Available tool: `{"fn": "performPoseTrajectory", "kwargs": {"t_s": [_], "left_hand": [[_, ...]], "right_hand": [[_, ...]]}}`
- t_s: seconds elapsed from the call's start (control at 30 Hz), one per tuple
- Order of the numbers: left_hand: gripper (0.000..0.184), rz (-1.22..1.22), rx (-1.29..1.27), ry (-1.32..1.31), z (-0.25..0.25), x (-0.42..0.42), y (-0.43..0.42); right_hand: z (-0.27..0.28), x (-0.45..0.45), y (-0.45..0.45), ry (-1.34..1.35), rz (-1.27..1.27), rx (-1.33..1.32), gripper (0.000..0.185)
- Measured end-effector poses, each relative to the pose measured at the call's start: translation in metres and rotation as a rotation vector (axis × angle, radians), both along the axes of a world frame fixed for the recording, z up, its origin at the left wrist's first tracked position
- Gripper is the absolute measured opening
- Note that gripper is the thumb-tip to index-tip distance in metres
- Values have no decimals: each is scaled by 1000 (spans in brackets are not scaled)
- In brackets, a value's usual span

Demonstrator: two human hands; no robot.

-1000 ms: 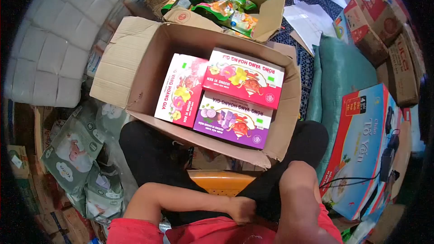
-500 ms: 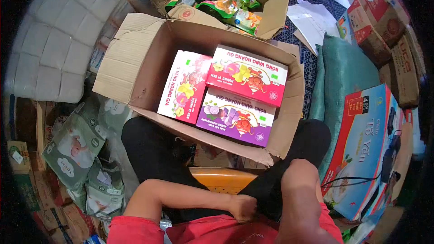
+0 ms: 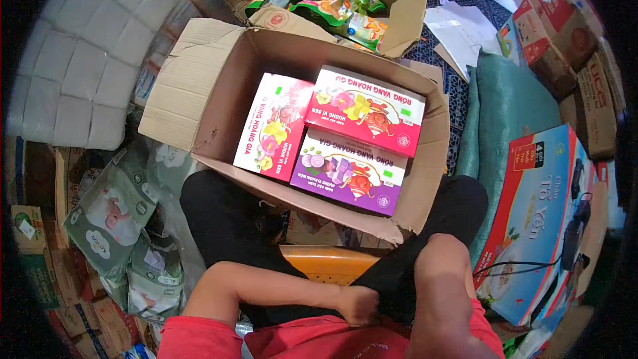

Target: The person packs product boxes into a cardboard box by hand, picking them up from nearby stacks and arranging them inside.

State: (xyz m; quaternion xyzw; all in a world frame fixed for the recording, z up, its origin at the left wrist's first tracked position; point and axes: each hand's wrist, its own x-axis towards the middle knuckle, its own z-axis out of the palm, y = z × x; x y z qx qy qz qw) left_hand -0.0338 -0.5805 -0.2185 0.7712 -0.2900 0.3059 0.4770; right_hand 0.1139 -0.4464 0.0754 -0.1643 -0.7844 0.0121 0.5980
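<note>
Left hand [image 3: 359, 305] curled low against my black trousers [image 3: 226, 219]; fingers mostly hidden, can't tell whether they pinch anything. Right hand out of view, its fingers unreadable. Ahead, well apart from my left hand: open carton [image 3: 219, 103], holding two red boxes [image 3: 365, 110] and a purple box [image 3: 349, 176], packed close. Orange perforated seat [image 3: 329, 264] lies between.

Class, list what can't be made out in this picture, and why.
All in the head view:
- Right hand: cut off by the bottom edge.
- Whatever the left hand may hold: hidden within its fist.
- Floor of the carton beneath the packs: covered by them.
- Purple pack's finest print: too small.
</note>
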Motion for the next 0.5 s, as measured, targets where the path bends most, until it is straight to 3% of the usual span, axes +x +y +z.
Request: {"fn": "performPoseTrajectory", "kwargs": {"t_s": [0.03, 0.17, 0.33, 0.5], "left_hand": [[22, 18, -9, -40, 0, 0, 0], [23, -155, 39, 196, -2, -2, -2], [24, -84, 59, 172, 14, 0, 10], [22, -205, 146, 306, 19, 2, 13]], "right_hand": [[1, -1, 0, -2, -1, 4, 17], [2, 1, 1, -2, 15, -3, 17], [1, 1, 1, -7, 23, -8, 17], [3, 0, -1, -6, 36, -16, 18]]}}
